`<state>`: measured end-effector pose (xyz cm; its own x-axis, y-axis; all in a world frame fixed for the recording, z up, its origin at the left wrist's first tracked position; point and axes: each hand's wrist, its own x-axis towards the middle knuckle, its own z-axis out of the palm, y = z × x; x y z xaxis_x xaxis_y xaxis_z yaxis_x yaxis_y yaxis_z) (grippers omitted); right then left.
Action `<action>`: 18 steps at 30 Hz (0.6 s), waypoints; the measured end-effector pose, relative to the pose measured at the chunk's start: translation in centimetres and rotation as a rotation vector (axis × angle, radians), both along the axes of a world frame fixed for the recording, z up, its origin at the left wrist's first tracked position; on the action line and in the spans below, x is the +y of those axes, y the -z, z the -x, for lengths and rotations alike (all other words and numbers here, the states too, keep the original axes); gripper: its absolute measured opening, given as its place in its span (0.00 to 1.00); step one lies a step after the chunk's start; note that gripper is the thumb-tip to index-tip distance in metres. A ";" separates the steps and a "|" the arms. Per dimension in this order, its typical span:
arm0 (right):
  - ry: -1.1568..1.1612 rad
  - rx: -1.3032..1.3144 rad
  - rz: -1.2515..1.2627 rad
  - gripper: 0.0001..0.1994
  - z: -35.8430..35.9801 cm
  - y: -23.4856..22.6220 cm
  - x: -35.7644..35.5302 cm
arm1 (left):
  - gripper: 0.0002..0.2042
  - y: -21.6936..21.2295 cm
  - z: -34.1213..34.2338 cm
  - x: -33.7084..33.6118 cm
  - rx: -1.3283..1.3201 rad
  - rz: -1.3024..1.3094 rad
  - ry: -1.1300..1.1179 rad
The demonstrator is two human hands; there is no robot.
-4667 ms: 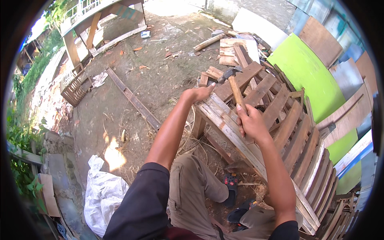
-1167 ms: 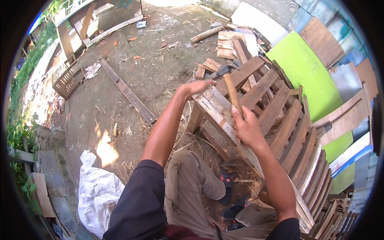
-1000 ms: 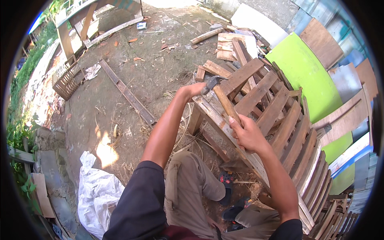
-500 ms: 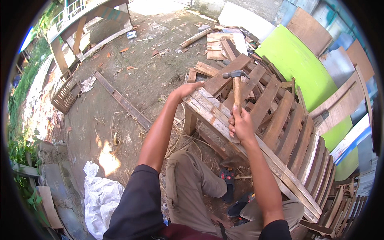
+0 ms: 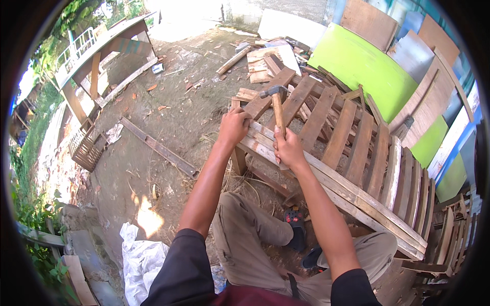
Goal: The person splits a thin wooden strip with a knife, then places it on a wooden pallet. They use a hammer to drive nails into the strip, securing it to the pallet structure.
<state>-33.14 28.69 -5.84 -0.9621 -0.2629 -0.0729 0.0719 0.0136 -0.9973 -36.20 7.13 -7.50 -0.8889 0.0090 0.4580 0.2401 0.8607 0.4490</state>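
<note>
A claw hammer with a wooden handle is in my right hand, fingers wrapped round the lower handle. Its dark metal head is raised above the slats near the boards' far end. My left hand is closed at that far end of the pale, weathered boards. Its fingers are curled together, and what they pinch, if anything, is too small to make out. Those long boards lie side by side along the near edge of a slatted wooden frame, whose brown slats run away from me.
Scrap wood is heaped beyond the frame. A lime-green panel and plywood sheets lean at the right. A metal bar, a plastic crate and a white sack lie on the left. My bent legs are beneath the boards.
My left hand has shifted from gripping round the boards' end to having its fingers curled together there. The hammer stays raised in my right hand. The whole view has swung slightly right.
</note>
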 end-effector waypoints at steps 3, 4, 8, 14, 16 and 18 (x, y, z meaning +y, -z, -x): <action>0.023 -0.008 0.078 0.17 -1.1 -0.5 1.3 | 0.06 -0.4 -0.5 1.7 0.141 0.091 -0.004; 0.031 0.000 0.080 0.17 -2.2 -0.6 2.2 | 0.06 -0.6 -1.3 2.2 0.173 0.042 0.044; 0.199 0.046 0.001 0.16 -9.8 -1.5 8.3 | 0.05 -1.7 -7.2 9.5 0.181 -0.158 0.343; 0.463 0.001 -0.143 0.14 -20.9 -0.1 14.8 | 0.06 0.2 -12.5 19.2 0.214 -0.184 0.547; 0.499 -0.054 -0.185 0.13 -23.7 0.5 15.9 | 0.06 0.8 -12.9 20.2 0.211 -0.131 0.558; 0.523 -0.111 -0.218 0.13 -25.4 0.9 16.7 | 0.06 1.3 -13.0 20.3 0.198 -0.148 0.563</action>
<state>-7.70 45.38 -6.77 -0.9436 0.2781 -0.1796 0.2281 0.1528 -0.9616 -23.19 27.41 -8.79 -0.6644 0.3756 0.6461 0.7304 0.5096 0.4548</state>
